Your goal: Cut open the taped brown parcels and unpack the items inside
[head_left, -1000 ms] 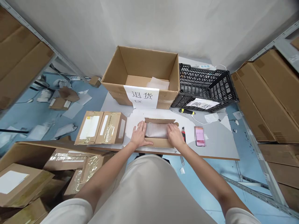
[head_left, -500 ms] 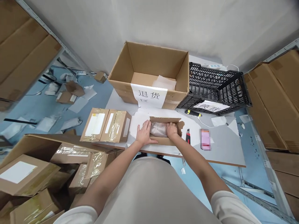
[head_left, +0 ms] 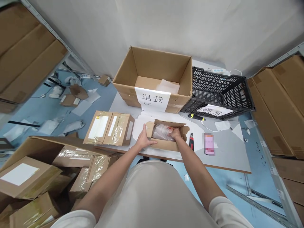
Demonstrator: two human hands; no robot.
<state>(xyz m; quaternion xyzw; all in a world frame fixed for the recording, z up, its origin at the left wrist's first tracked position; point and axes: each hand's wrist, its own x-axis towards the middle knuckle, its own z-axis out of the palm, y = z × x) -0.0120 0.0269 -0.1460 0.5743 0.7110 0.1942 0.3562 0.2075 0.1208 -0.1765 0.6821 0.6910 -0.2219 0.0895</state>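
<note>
- Low centre of the frame: a small open carton (head_left: pixel 164 145) sits on the table (head_left: pixel 228 144), with a clear plastic-wrapped package (head_left: pixel 161 131) inside; film glare and reddish patches leave its contents hard to make out.
- The left hand (head_left: pixel 143 139) is spread wide at the carton's left end, thumb along the front edge, fingers by the raised flap; any pressure cannot be told.
- The right hand (head_left: pixel 176 134) reaches into the carton's right end with bent fingers against the package; the fingertips are hidden, so I cannot tell whether they have closed on it.
- Right of centre: a red-and-black cutter (head_left: pixel 191 142), then a phone (head_left: pixel 209 144) with a pixelated screen.
- Upper centre: a large box (head_left: pixel 161 63), its floor partly hidden by its front wall.
- Lower left: a bin of parcels (head_left: pixel 19 174), cut off by the frame.
</note>
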